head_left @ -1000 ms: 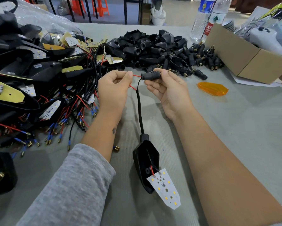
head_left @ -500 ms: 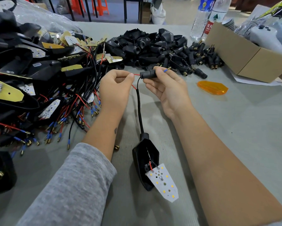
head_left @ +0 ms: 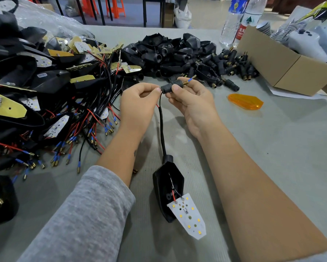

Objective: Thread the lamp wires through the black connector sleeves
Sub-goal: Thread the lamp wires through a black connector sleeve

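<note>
head | blue wire tip [head_left: 190, 79] now protruding from sleeve [head_left: 171, 85] | right hand [head_left: 194, 103] pinches sleeve | left hand [head_left: 138, 104] pinches wire

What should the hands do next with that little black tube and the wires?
Probably the left hand should feed the red wire further into the black sleeve held by the right hand. A blue-tipped wire already pokes out the far end, while red wire is outside the near end.
</note>
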Demonstrator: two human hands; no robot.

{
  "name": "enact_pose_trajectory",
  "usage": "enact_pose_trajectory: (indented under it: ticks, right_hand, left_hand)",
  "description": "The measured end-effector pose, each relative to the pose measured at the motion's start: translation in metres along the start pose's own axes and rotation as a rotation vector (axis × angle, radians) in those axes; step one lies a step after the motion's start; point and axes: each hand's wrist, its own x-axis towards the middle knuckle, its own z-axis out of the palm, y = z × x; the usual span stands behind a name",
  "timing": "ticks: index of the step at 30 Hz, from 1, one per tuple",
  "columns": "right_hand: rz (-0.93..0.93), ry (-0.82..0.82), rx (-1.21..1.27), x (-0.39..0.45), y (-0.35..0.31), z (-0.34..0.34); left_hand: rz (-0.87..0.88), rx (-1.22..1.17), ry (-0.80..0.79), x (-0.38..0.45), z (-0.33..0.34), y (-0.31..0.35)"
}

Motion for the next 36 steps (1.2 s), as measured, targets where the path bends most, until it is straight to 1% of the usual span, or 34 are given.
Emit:
enact_pose_trajectory:
  ticks: [3,6,13,22,29,32,36]
  right_hand:
    - [0.005,0.008,-0.006,0.000,0.001,0.000]
    - [0.001,0.002,-0.040,0.001,0.002,0.000]
    - [-0.003,0.038,-0.126,0.002,0.002,0.001]
    - [-0.001,-0.017,-0.035,0.001,0.000,-0.002]
    - [0.003,0.087,0.009,0.004,-0.002,-0.003]
    - [0.004,0.098,-0.006,0.004,-0.002,-0.003]
    - [0.002,0.054,-0.088,0.003,-0.001,-0.002]
  left_hand:
    - [-0.033,0.050,0.025,0.001,0.001,-0.002]
    - [-0.016,0.083,0.017,0.001,0.001,-0.004]
    - [0.039,0.047,-0.023,-0.002,0.000,-0.001]
    - [0.041,-0.008,-0.072,-0.002,-0.002,-0.001]
    - [-0.042,0.014,-0.052,-0.004,0.005,0.001]
    - [-0.003,0.052,-0.081,-0.006,0.006,0.003]
    - [0.068,0.077,-0.112,-0.009,0.006,0.005]
